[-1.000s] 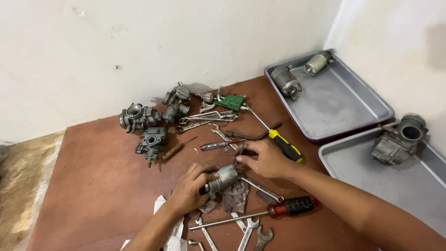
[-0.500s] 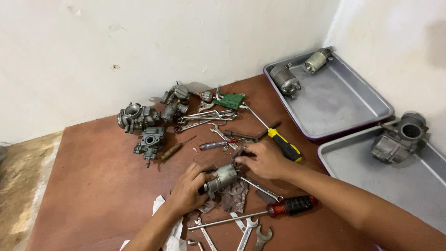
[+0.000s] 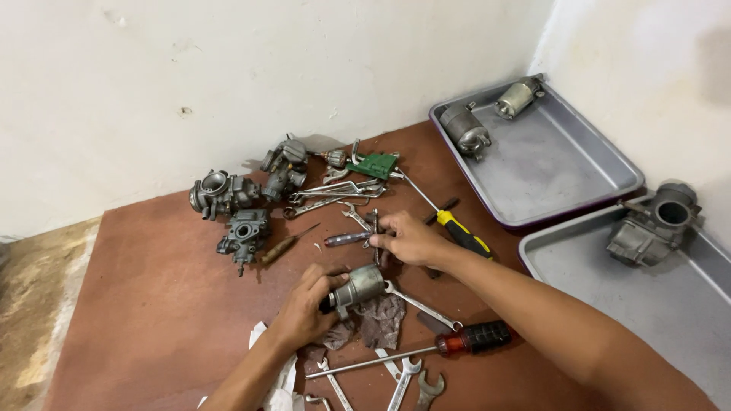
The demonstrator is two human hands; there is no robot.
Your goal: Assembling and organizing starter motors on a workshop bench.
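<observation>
— Grey metal cylinder (image 3: 361, 285): where does it sit, and what grips it?
— On the reddish-brown desk (image 3: 145, 304), over a dark rag (image 3: 381, 320). The left hand (image 3: 304, 308) is wrapped around its near end, grasping it.
— And the right hand (image 3: 407, 240)?
— It lies just beyond the cylinder; its fingertips pinch a thin dark tool (image 3: 375, 232) among the loose wrenches (image 3: 335, 190).
— What surrounds the hands?
— A yellow-handled screwdriver (image 3: 461, 232) beside the right wrist; a red-and-black-handled screwdriver (image 3: 472, 337) nearer the viewer, with spanners (image 3: 407, 377). Three carburettors (image 3: 236, 205) stand near the wall.
— Farther out?
— Two grey trays: the far tray (image 3: 563, 164) holds two small motors (image 3: 487, 114), the near tray (image 3: 647, 304) a carburettor body (image 3: 655, 224).
</observation>
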